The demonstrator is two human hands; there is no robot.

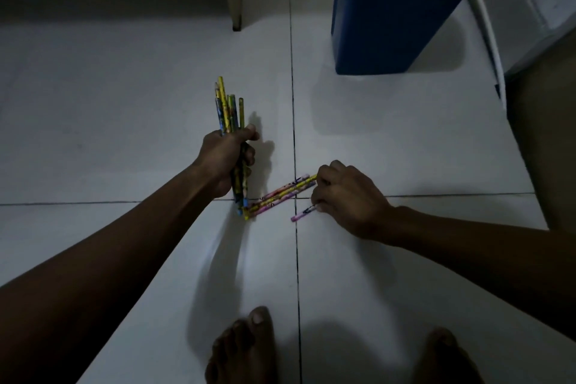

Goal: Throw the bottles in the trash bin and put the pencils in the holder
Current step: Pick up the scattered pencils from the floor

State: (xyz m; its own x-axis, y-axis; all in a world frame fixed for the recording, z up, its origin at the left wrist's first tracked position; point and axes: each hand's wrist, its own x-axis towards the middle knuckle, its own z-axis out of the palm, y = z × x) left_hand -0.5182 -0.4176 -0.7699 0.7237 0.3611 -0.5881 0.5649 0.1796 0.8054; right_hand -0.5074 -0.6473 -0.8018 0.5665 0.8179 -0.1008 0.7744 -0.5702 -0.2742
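- The bundle of pencils (228, 112) is yellow, green and blue, with printed patterns.
- The pencils on the floor (282, 195) are pink, yellow and purple.
- The trash bin (389, 19) is blue.
- The floor (124, 103) has white tiles with dark grout lines.

The left hand (229, 162) holds a bundle of pencils (229, 112) upright, lower ends on the floor (124, 103). To its right, more pencils (282, 193) lie on the floor, their right ends under the right hand (346, 199). The bin (396, 9) stands behind, to the right. Two feet (241, 349) are nearest the camera.
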